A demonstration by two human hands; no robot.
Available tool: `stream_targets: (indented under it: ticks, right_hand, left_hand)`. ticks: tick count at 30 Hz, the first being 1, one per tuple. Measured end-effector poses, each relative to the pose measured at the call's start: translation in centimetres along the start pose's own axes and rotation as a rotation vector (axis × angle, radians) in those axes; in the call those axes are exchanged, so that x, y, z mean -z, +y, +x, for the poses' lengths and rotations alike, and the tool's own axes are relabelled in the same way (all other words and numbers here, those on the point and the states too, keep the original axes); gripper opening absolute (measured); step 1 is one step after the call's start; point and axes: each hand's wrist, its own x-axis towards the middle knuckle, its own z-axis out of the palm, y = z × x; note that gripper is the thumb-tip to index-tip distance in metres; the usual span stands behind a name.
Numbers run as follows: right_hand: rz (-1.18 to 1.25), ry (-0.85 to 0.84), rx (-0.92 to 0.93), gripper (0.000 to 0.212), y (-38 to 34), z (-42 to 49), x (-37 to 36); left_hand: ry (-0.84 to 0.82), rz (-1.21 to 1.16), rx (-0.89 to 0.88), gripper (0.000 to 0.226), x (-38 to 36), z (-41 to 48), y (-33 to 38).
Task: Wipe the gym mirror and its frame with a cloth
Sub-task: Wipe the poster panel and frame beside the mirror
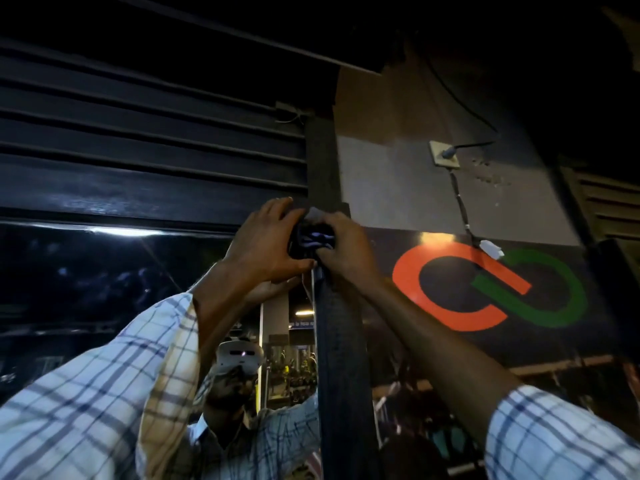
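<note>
Both hands are raised to the top of the dark upright frame [341, 358]. A dark cloth [313, 239] with pale stripes is bunched between them and pressed against the frame. The left hand [263, 244] is curled over the cloth from the left, and the right hand [346, 247] is closed round it from the right. The mirror [104, 289] lies left of the frame, beneath a slatted shutter [138, 133]. An orange and green logo [485, 289] is seen to the right.

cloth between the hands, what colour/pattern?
Cloth: dark with pale wavy stripes; head view.
</note>
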Motion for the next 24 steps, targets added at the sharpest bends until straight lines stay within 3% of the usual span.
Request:
stream_targets:
  ticks: [2, 7, 11, 15, 19, 22, 24]
  right_hand:
    - [-0.015, 0.008, 0.073, 0.051, 0.3, -0.1, -0.6]
    - [-0.019, 0.387, -0.046, 0.045, 1.3, 2.1, -0.2]
    - [-0.069, 0.095, 0.117, 0.04, 2.0, 1.8, -0.1]
    - [-0.117, 0.16, 0.069, 0.044, 3.4, 2.9, 1.9]
    - [-0.103, -0.092, 0.221, 0.035, 2.3, 0.5, 1.0]
    - [-0.102, 0.114, 0.094, 0.037, 3.3, -0.1, 1.7]
    - [-0.064, 0.114, 0.085, 0.038, 3.4, -1.2, 1.3]
  left_hand:
    - [0.007, 0.022, 0.012, 0.097, -0.2, 0.4, -0.3]
    - [-0.013, 0.06, 0.028, 0.093, -1.1, 0.9, -1.1]
    - [-0.009, 0.091, 0.009, 0.098, -1.8, 0.7, -1.6]
    - [0.012, 0.11, -0.001, 0.097, -1.9, 0.6, -1.5]
    - [-0.021, 0.062, -0.016, 0.1, -2.1, 0.4, -0.8]
    - [-0.054, 0.106, -0.02, 0.107, -2.3, 0.2, -0.5]
    - [-0.081, 0.118, -0.013, 0.113, -2.5, 0.1, -0.3]
